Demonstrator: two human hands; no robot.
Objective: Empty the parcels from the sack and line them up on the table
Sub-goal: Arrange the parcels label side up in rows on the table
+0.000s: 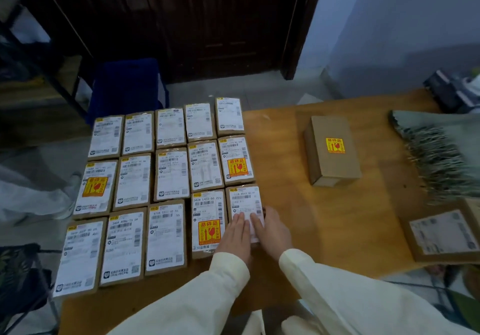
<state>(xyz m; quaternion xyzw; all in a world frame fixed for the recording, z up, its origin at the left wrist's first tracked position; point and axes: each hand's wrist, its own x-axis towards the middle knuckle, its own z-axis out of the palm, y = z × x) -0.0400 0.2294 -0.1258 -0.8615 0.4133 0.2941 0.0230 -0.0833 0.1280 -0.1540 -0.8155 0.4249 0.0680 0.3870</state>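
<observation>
Both hands — left hand (235, 233) and right hand (271, 230), fingers flat, grasping nothing — press the newest parcel (245, 204) into the near right corner of the grid on the worktop (298, 217). Its long axis runs near-to-far, label up. Next, I judge, fetch the loose box (332, 150) (lying well apart, far right) from beside the sack (441, 147).

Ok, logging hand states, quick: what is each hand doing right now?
Left hand: open, fingers flat on the nearest parcel of the right column.
Right hand: open, resting flat on the same parcel's right side.
</observation>
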